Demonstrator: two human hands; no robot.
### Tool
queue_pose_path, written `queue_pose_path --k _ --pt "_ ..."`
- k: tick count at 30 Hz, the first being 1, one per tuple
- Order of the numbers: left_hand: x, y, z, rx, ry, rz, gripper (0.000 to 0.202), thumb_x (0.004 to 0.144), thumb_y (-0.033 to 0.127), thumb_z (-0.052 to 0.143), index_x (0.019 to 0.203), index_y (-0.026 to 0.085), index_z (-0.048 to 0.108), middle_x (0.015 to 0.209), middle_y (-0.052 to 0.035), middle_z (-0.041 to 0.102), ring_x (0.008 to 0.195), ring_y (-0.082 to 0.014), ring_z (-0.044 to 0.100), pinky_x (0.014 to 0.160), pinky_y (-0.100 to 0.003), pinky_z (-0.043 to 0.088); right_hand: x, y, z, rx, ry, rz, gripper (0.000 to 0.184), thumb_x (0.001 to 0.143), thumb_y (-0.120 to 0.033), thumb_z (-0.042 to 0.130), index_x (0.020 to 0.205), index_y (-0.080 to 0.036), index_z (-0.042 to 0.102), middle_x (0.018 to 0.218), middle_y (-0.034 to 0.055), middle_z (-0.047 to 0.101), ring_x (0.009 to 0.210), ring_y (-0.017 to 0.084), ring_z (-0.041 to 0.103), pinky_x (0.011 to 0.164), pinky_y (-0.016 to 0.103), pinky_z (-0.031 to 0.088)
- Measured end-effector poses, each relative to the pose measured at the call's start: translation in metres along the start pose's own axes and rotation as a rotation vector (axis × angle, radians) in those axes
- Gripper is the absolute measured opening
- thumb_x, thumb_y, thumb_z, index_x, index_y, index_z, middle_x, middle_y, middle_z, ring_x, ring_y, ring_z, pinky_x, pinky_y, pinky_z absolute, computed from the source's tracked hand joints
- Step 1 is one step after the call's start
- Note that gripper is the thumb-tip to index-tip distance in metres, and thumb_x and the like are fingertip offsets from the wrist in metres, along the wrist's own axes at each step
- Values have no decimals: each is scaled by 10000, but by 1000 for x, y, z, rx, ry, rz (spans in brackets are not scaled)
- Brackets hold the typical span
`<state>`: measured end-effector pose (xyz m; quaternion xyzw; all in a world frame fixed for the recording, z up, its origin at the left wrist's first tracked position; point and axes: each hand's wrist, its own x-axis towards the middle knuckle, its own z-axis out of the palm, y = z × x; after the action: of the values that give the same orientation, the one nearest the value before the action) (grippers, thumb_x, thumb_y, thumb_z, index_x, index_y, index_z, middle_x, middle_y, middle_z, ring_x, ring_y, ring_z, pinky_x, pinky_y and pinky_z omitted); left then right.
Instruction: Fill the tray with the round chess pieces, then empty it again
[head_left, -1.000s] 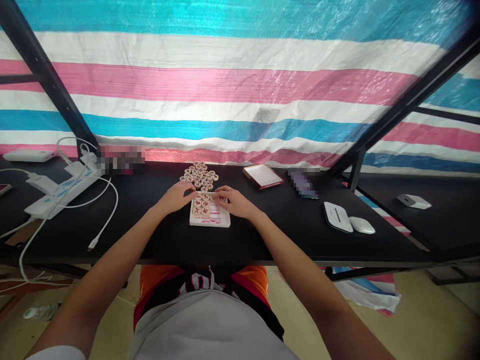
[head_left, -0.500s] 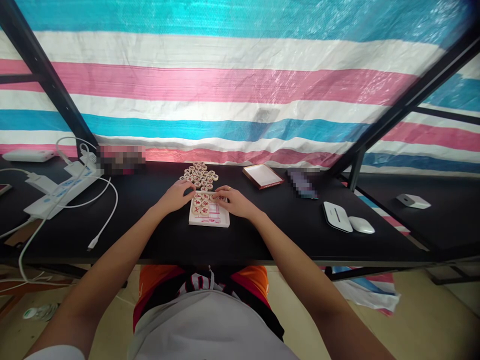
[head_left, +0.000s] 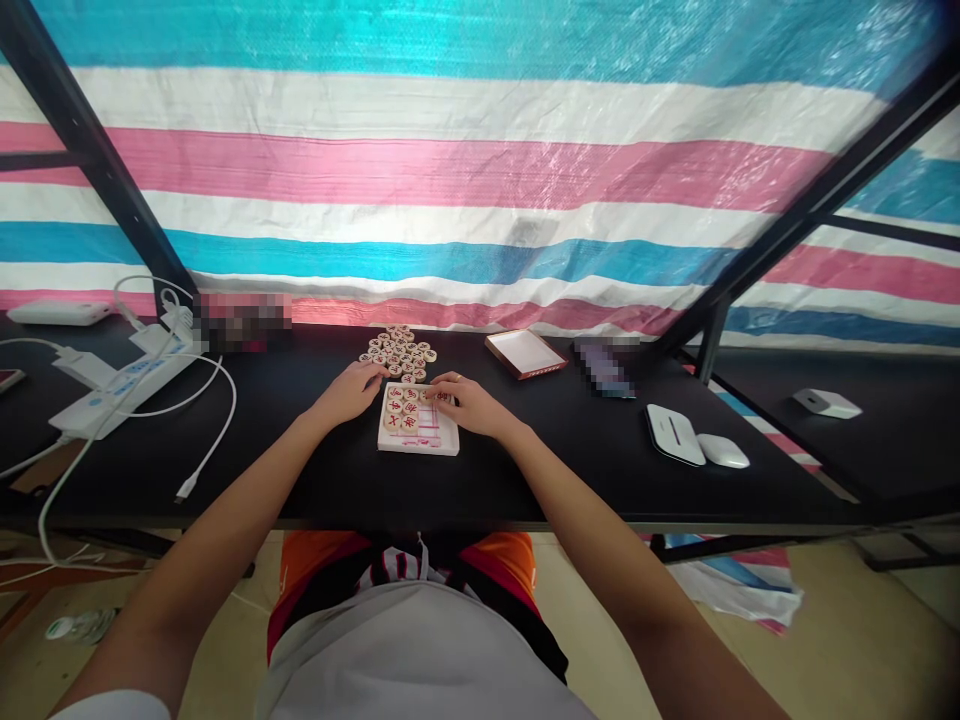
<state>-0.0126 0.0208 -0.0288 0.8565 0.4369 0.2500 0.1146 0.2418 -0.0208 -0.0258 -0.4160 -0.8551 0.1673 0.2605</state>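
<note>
A small white board point(head_left: 431, 438) with red grid lines lies on the black table point(head_left: 525, 470) in front of me. Several round wooden chess pieces point(head_left: 403, 407) with red characters sit on its far left part. A loose heap of more pieces point(head_left: 400, 350) lies just behind the board. My left hand point(head_left: 349, 390) rests at the board's far left corner, fingers curled, fingertips near the heap. My right hand point(head_left: 465, 402) lies on the board's far right corner, fingers pinched on a piece point(head_left: 442, 396).
A red-rimmed tray point(head_left: 525, 352) stands behind and right of the board. White devices point(head_left: 675, 433) and a mouse-like one point(head_left: 723, 450) lie at right. Power strips point(head_left: 124, 385) and white cables point(head_left: 210, 440) fill the left. A striped tarp point(head_left: 480, 170) hangs behind.
Almost nothing moves. My left hand has slid slightly left, away from the pieces on the board; my right hand stays at the board's far right corner.
</note>
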Motion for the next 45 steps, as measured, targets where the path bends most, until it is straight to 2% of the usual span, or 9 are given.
queue_pose_path --k 6,12,31,36,42,45 --pt "-1 -2 1 65 -16 2 370 901 220 362 1161 192 624 1172 -65 629 1113 -242 518 992 -396 420 0 -2 -2 -1 -15 9 210 877 -164 531 1008 -176 695 1118 107 602 1030 196 596 966 365 446" --pt "-1 0 0 175 -90 -23 430 899 192 346 1249 181 594 1303 -65 570 1146 -252 496 1009 -404 405 0 0 -1 -1 -14 11 209 877 -158 533 1009 -183 693 1114 101 600 1011 188 598 954 363 449" --pt "1 -5 3 242 -136 -30 431 892 222 372 1265 201 587 1298 -50 582 1139 -246 504 1004 -382 407 0 5 3 8 13 4 215 875 -175 530 1004 -192 701 1101 89 603 988 183 609 950 354 454" --pt "1 -2 2 270 -149 -41 439 893 220 371 1288 214 562 1303 -49 573 1127 -252 506 988 -386 410 1 4 3 19 12 7 210 876 -174 531 996 -190 702 1089 89 612 991 187 607 948 358 451" --pt "0 3 3 332 -150 -23 509 897 197 349 1392 259 452 1318 -75 547 1147 -279 489 946 -418 417 1 3 1 18 5 14 211 874 -169 527 994 -190 699 1104 94 607 976 192 611 936 370 456" --pt "0 6 4 363 -149 -21 489 904 197 341 1366 264 485 1288 -84 560 1150 -284 486 934 -419 417 1 3 1 17 2 17 212 876 -166 522 996 -191 695 1101 94 606 994 191 605 948 371 451"
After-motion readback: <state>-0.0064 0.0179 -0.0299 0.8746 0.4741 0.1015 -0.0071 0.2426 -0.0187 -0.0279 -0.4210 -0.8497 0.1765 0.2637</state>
